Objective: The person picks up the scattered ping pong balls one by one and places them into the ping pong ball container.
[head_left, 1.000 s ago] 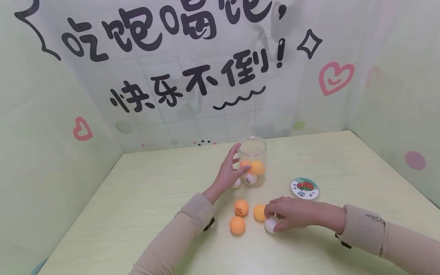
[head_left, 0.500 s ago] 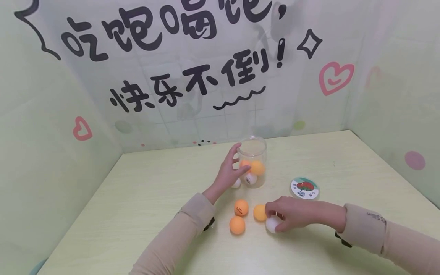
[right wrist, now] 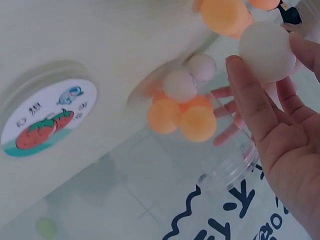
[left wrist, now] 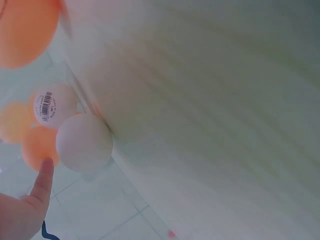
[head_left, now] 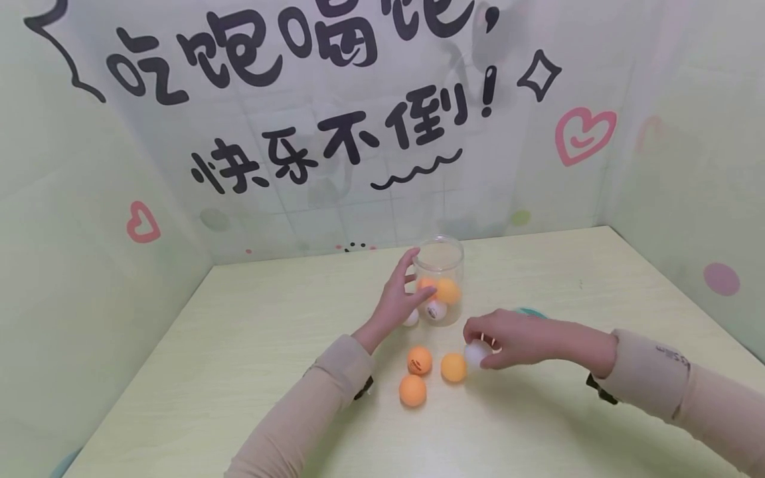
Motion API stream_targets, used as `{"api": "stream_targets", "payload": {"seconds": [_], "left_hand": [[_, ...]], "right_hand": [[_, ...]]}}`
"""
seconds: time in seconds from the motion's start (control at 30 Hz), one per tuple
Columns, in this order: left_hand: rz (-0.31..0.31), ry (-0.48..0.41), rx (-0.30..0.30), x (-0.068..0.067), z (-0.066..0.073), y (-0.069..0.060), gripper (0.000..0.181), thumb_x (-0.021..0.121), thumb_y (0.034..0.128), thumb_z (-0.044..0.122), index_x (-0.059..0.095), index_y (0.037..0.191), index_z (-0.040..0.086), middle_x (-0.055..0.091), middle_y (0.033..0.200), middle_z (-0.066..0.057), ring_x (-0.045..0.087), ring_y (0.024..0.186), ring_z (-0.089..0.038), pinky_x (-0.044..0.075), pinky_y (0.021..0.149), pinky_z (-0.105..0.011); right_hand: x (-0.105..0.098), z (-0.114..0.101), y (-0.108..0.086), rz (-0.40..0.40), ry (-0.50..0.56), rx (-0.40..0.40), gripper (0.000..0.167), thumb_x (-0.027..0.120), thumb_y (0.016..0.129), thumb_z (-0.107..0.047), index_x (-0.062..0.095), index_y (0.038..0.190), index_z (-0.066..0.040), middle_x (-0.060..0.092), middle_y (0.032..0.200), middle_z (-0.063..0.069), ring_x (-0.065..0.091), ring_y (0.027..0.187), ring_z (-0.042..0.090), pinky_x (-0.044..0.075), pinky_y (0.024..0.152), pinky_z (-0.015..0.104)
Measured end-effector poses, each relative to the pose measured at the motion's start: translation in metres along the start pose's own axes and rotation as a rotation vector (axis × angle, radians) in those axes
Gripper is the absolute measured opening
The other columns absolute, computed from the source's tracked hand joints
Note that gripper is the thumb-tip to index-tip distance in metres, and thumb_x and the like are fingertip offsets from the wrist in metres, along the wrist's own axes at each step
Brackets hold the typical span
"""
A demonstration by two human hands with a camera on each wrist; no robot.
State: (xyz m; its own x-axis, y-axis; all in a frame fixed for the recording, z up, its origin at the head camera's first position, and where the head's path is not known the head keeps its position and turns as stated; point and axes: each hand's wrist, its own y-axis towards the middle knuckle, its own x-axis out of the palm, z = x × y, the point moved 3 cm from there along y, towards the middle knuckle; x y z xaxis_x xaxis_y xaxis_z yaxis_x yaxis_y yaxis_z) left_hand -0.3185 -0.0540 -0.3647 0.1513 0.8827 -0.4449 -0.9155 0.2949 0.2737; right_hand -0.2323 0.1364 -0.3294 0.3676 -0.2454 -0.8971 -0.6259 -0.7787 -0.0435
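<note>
In the head view, my left hand (head_left: pixel 399 293) holds the left side of a clear plastic jar (head_left: pixel 440 265), fingers and thumb around its wall. Orange and white ping-pong balls lie inside the jar. Just above the table, my right hand (head_left: pixel 515 340) pinches a white ping-pong ball (right wrist: pixel 267 51) between thumb and fingers. A yellow-orange ball (head_left: pixel 453 367) sits right beside it. Two orange balls, one nearer (head_left: pixel 412 391) and one farther (head_left: pixel 420 360), rest to the left. Another white ball (head_left: pixel 410 318) is beside the jar, partly covered by my left hand.
A round lid (right wrist: pixel 49 120) with a tomato picture lies on the pale table (head_left: pixel 269 318), mostly hidden behind my right hand in the head view. Lettered wall sheeting (head_left: pixel 287 226) stands behind the table, with more at both sides.
My right hand has lifted the white ball off the table and moved it away from me, toward the jar, now covering most of the lid. The left hand stays in place.
</note>
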Motion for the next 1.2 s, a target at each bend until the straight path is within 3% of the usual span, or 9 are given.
{"api": "stream_targets", "payload": {"seconds": [0.23,0.57,0.87,0.93,1.2], "left_hand": [[0.000,0.006,0.017,0.000,-0.002,0.001,0.072,0.066,0.0845,0.019,0.024,0.143,0.025,0.027,0.146,-0.015,0.045,0.119,-0.037,0.051,0.085,-0.041],[-0.003,0.005,0.012,0.000,-0.001,0.002,0.073,0.066,0.0842,0.020,0.023,0.143,0.026,0.028,0.146,-0.012,0.046,0.120,-0.036,0.051,0.085,-0.040],[-0.009,-0.001,0.021,0.001,-0.002,0.001,0.072,0.066,0.0845,0.019,0.023,0.143,0.024,0.028,0.145,-0.014,0.045,0.120,-0.037,0.051,0.085,-0.041],[-0.011,0.000,0.018,0.000,0.004,-0.002,0.072,0.065,0.0850,0.018,0.023,0.143,0.023,0.028,0.145,-0.016,0.045,0.120,-0.038,0.051,0.086,-0.042],[-0.007,0.007,0.021,0.000,-0.002,0.000,0.073,0.066,0.0845,0.020,0.023,0.143,0.025,0.027,0.146,-0.012,0.045,0.120,-0.036,0.051,0.085,-0.040]], "right_hand": [[-0.038,-0.003,0.009,0.108,-0.001,0.033,0.026,0.067,0.080,-0.007,0.057,0.105,-0.005,0.061,0.097,0.000,0.058,0.086,0.014,0.054,0.073,0.028],[-0.081,-0.001,0.028,0.315,-0.058,0.038,0.024,0.064,0.081,-0.005,0.058,0.104,-0.002,0.062,0.098,0.007,0.058,0.089,0.021,0.054,0.076,0.035],[-0.090,0.014,0.048,0.467,-0.005,0.096,0.031,0.065,0.081,-0.004,0.057,0.111,0.002,0.059,0.110,0.016,0.056,0.098,0.028,0.052,0.084,0.042],[-0.090,0.017,0.051,0.478,-0.015,0.099,0.031,0.065,0.081,-0.003,0.057,0.110,0.003,0.058,0.111,0.017,0.056,0.100,0.029,0.051,0.085,0.042],[-0.087,0.025,0.060,0.470,-0.080,0.102,0.030,0.065,0.081,-0.003,0.059,0.110,0.002,0.059,0.112,0.018,0.055,0.101,0.030,0.052,0.083,0.043]]}}
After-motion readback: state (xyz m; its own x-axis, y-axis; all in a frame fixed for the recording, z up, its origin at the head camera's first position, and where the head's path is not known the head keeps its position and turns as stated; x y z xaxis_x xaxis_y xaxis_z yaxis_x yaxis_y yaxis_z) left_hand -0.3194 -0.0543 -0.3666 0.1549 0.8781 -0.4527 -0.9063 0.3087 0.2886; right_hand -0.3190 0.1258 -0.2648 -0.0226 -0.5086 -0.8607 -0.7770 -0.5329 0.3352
